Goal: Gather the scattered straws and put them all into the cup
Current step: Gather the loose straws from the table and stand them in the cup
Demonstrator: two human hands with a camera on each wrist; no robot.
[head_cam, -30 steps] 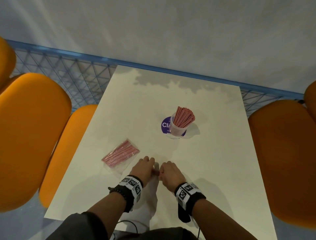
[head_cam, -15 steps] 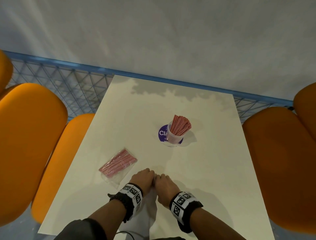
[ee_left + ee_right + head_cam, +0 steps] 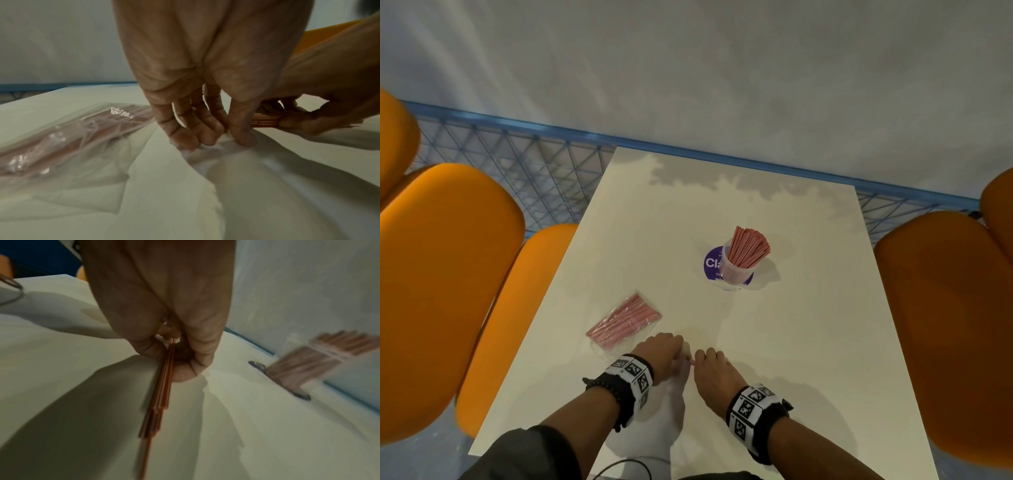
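Observation:
A clear cup (image 3: 736, 272) full of red-striped straws (image 3: 748, 246) stands mid-table on a purple sticker; it shows blurred in the right wrist view (image 3: 292, 374). Near the front edge my left hand (image 3: 664, 351) pinches a limp clear plastic bag (image 3: 205, 162) against the table, fingers curled (image 3: 222, 141). My right hand (image 3: 710, 363) grips a thin bundle of loose straws (image 3: 162, 394) between thumb and fingers (image 3: 179, 361). The bundle (image 3: 265, 121) spans the small gap between the hands. A second sealed bag of straws (image 3: 623, 323) lies just left of my left hand.
The white table (image 3: 791, 342) has orange chairs on the left (image 3: 441, 291) and right (image 3: 945, 325). A blue mesh fence (image 3: 534, 164) and a grey wall lie beyond the far edge. A dark cable (image 3: 619, 466) hangs at the near edge.
The hands were touching; now they have drawn a little apart, the right hand shifting right with the straws. The head view has also shifted slightly.

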